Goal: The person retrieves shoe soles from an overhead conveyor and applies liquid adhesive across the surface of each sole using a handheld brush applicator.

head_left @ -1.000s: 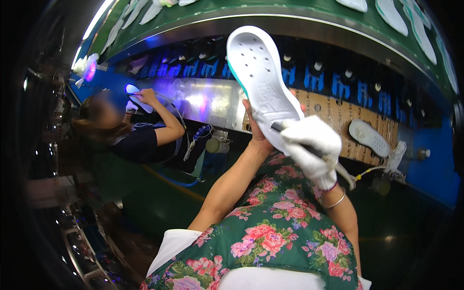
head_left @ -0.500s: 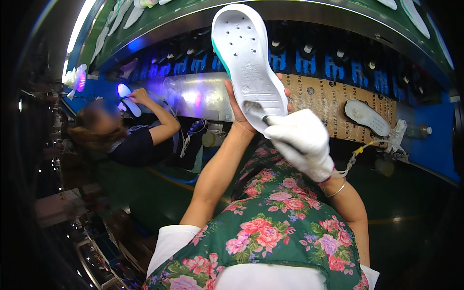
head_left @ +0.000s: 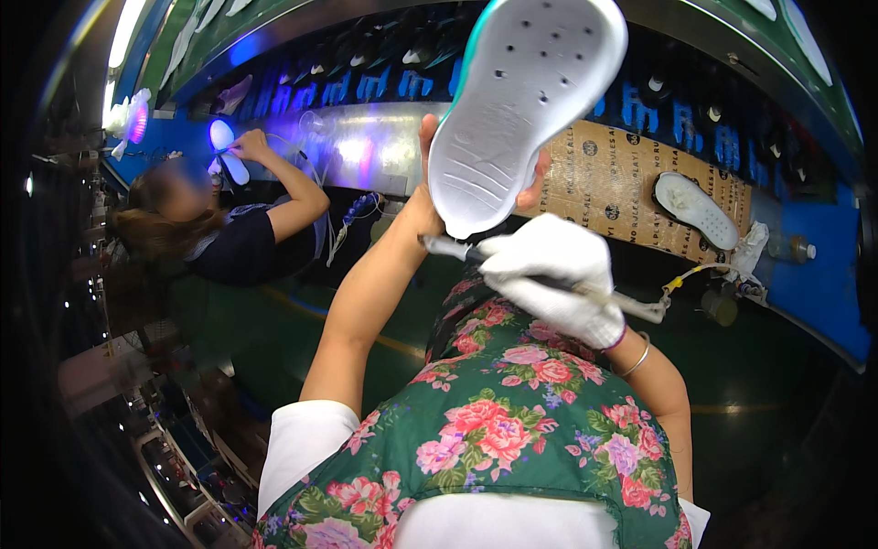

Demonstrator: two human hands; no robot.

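Cardboard [head_left: 613,215] covers part of the bench [head_left: 366,142] beyond your work. Shoe sole [head_left: 512,119] is raised ahead of your right hand [head_left: 553,274], a little left; long axis slants from narrow end, low left, to broad end, high right. Your bare left hand [head_left: 427,203], nearer, grasps it from beneath, wrapping both edges. Your gloved right hand grips a brush [head_left: 445,246], tip leftward, just below the narrow end; contact: cannot tell.

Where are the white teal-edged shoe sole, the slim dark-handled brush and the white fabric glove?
White teal-edged shoe sole [head_left: 510,123]: head view, middle of visible face.
Slim dark-handled brush [head_left: 448,246]: head view, grey front section.
White fabric glove [head_left: 569,253]: head view, its back.
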